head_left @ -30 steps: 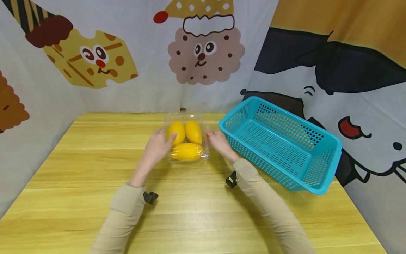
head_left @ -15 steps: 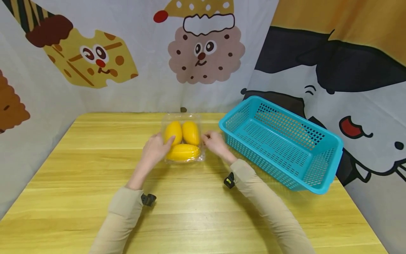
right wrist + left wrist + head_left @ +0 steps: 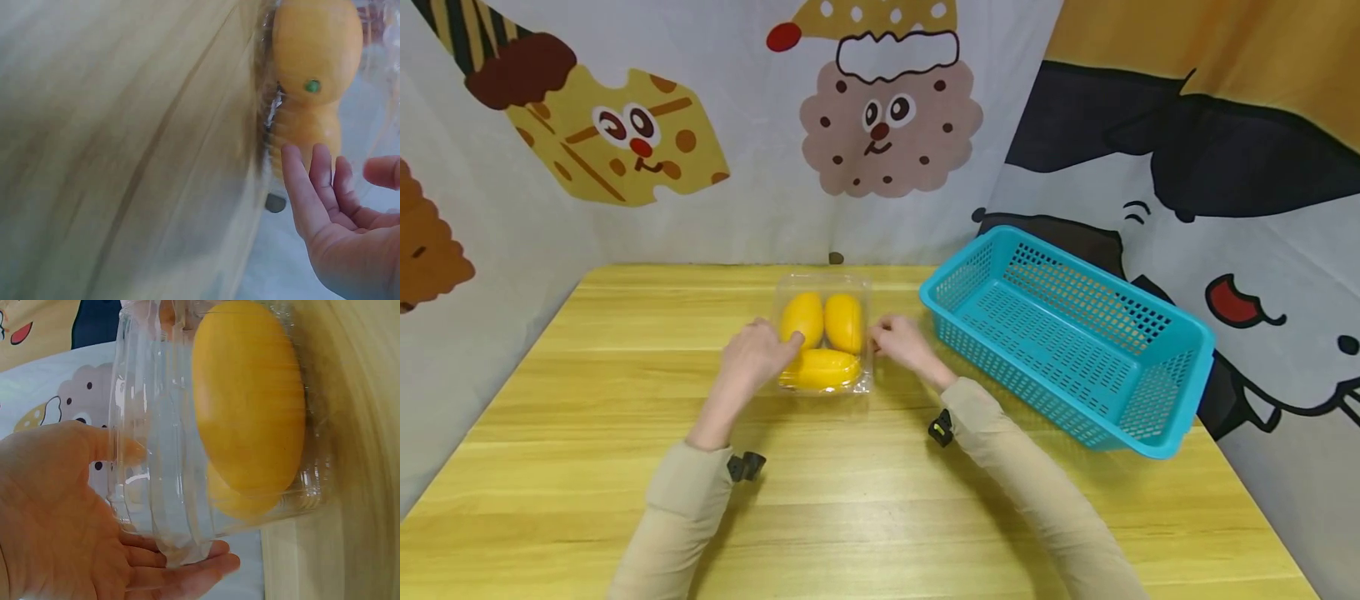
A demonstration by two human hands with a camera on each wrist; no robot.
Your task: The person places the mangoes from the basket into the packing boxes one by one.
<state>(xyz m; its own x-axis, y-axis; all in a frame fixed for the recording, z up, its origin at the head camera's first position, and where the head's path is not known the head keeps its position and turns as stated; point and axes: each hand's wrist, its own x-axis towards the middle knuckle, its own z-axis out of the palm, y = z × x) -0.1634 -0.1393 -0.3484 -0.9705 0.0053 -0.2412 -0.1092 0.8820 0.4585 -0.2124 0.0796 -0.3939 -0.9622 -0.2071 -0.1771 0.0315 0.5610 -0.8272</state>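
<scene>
In the head view a clear plastic box [image 3: 867,383] stands on the table, with three smooth yellow mango-like fruits [image 3: 822,369] inside. My left hand [image 3: 752,358] holds the box by its left side; the left wrist view has the thumb over the lid and the fingers [image 3: 194,578] at the rim's corner. By the box's right side is my right hand [image 3: 901,340]. Its fingers are loosely bent and its thumb stands apart in the right wrist view; whether the fingertips touch the plastic cannot be told. One fruit [image 3: 319,50] has a green stem spot.
A blue perforated plastic basket [image 3: 1060,350] with nothing in it stands slanted on the right of the wooden table [image 3: 850,517], just past my right hand. Behind the table hangs a cloth [image 3: 760,225] printed with cartoon food.
The box has slid left and slightly toward me, with my left hand on it. My right hand has shifted left alongside, its fingers more bent than at first.
</scene>
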